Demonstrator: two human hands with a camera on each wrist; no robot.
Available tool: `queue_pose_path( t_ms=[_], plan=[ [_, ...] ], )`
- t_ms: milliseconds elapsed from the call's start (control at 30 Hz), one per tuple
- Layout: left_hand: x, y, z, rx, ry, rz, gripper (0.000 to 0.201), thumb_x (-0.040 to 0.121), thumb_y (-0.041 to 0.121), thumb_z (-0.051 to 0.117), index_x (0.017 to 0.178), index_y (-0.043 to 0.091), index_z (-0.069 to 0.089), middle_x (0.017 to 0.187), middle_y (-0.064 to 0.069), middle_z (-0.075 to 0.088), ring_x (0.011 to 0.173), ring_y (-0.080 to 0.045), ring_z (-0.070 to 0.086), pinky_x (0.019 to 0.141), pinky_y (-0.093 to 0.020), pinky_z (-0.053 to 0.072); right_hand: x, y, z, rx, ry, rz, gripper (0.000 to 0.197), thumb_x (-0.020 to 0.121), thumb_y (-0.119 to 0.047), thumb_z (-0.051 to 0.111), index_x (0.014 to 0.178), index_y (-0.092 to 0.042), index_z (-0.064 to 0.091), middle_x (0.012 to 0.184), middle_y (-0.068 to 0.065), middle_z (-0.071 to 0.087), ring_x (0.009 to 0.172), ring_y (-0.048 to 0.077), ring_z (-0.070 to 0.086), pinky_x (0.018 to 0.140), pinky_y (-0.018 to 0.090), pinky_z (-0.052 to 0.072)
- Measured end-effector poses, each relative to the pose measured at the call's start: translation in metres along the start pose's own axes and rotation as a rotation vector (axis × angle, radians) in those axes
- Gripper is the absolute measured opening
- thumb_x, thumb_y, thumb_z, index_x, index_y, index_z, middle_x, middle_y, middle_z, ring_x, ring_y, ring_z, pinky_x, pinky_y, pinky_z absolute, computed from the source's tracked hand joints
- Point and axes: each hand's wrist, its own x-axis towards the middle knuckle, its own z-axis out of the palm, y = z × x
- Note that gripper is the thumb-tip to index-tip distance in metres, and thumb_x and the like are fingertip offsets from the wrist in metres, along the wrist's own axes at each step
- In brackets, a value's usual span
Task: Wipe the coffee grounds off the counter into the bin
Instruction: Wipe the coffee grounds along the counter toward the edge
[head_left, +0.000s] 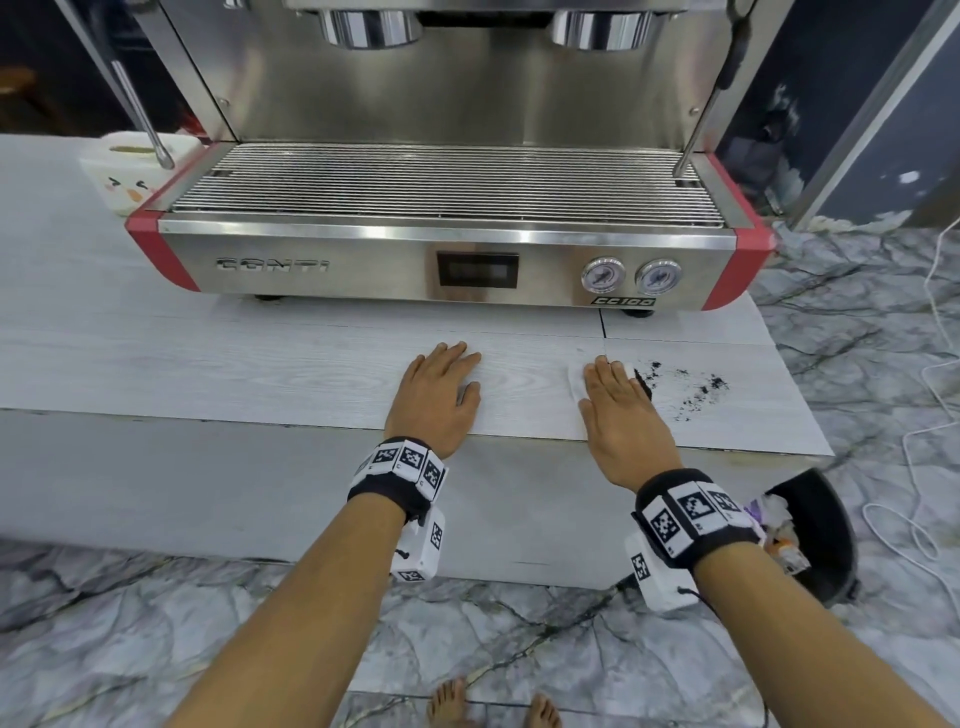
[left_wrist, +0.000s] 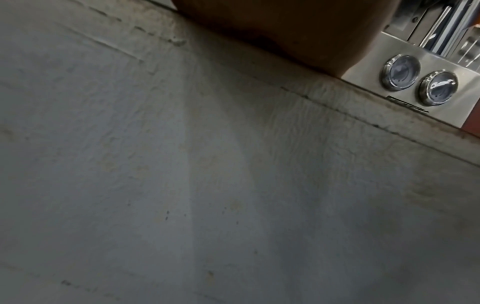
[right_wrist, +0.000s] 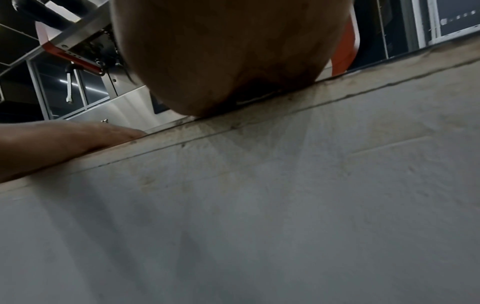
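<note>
Black coffee grounds (head_left: 696, 387) lie scattered on the pale wood-grain worktop (head_left: 208, 374), just right of our right hand (head_left: 621, 410), whose straight fingers (head_left: 605, 371) press flat on a white folded wipe (head_left: 576, 384). We rest our left hand (head_left: 436, 395) palm down beside it, fingers straight and holding nothing. A black round bin (head_left: 826, 525) with scraps inside stands on the marble floor (head_left: 519, 639) below the worktop's right end. Behind stands a steel espresso machine with red corners (head_left: 447, 260).
</note>
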Motion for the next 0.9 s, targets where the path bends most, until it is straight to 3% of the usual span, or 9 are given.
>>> queue_pose_path(
  t_ms=[100, 233, 400, 533, 700, 900],
  plan=[
    [0.000, 0.000, 0.000, -0.003, 0.002, -0.004, 0.046, 0.097, 0.029, 0.038, 0.142, 0.025, 0.038, 0.154, 0.003, 0.031, 0.145, -0.014, 0.021, 0.121, -0.032, 0.008, 0.006, -0.002, -0.010, 0.085, 0.050, 0.032, 0.050, 0.101, -0.023, 0.023, 0.147, -0.003, 0.022, 0.156, 0.016, 0.020, 0.146, 0.028, 0.016, 0.119, 0.036, 0.012],
    [0.000, 0.001, 0.000, -0.006, 0.005, -0.009, 0.045, 0.096, 0.028, 0.038, 0.142, 0.025, 0.039, 0.154, 0.003, 0.032, 0.145, -0.014, 0.021, 0.121, -0.031, 0.007, 0.015, -0.029, -0.013, 0.121, 0.119, -0.070, 0.052, 0.101, -0.025, 0.020, 0.147, -0.002, 0.021, 0.155, 0.017, 0.023, 0.145, 0.030, 0.018, 0.119, 0.039, 0.018],
    [0.001, 0.000, 0.001, 0.014, 0.008, -0.003, 0.046, 0.096, 0.029, 0.038, 0.142, 0.025, 0.039, 0.154, 0.003, 0.032, 0.145, -0.014, 0.021, 0.120, -0.031, 0.008, 0.025, -0.052, 0.010, 0.016, 0.010, -0.068, 0.051, 0.101, -0.029, 0.019, 0.151, -0.016, 0.014, 0.160, 0.011, 0.010, 0.148, 0.027, 0.005, 0.120, 0.039, 0.006],
    [0.001, -0.001, 0.003, 0.022, 0.023, 0.005, 0.046, 0.095, 0.029, 0.038, 0.141, 0.024, 0.040, 0.153, 0.003, 0.033, 0.144, -0.015, 0.022, 0.121, -0.034, 0.011, 0.032, -0.048, 0.012, 0.011, -0.012, -0.051, 0.055, 0.101, -0.035, 0.019, 0.151, -0.017, 0.010, 0.160, 0.009, 0.002, 0.148, 0.025, -0.002, 0.120, 0.039, 0.000],
    [0.002, -0.001, 0.003, 0.026, 0.020, 0.008, 0.046, 0.095, 0.030, 0.037, 0.141, 0.025, 0.040, 0.153, 0.003, 0.033, 0.144, -0.015, 0.022, 0.121, -0.035, 0.011, 0.035, -0.047, 0.014, -0.032, -0.014, -0.022, 0.059, 0.097, -0.043, 0.012, 0.152, -0.020, 0.008, 0.161, 0.003, 0.002, 0.148, 0.025, -0.006, 0.119, 0.041, -0.004],
    [0.002, -0.001, 0.002, 0.034, -0.001, 0.014, 0.047, 0.096, 0.030, 0.036, 0.142, 0.024, 0.038, 0.154, 0.003, 0.030, 0.145, -0.015, 0.020, 0.121, -0.035, 0.009, 0.036, -0.040, 0.009, 0.026, -0.012, -0.024, 0.052, 0.101, -0.034, 0.019, 0.151, -0.023, 0.011, 0.161, 0.005, 0.002, 0.148, 0.023, -0.003, 0.120, 0.037, -0.002]
  ],
)
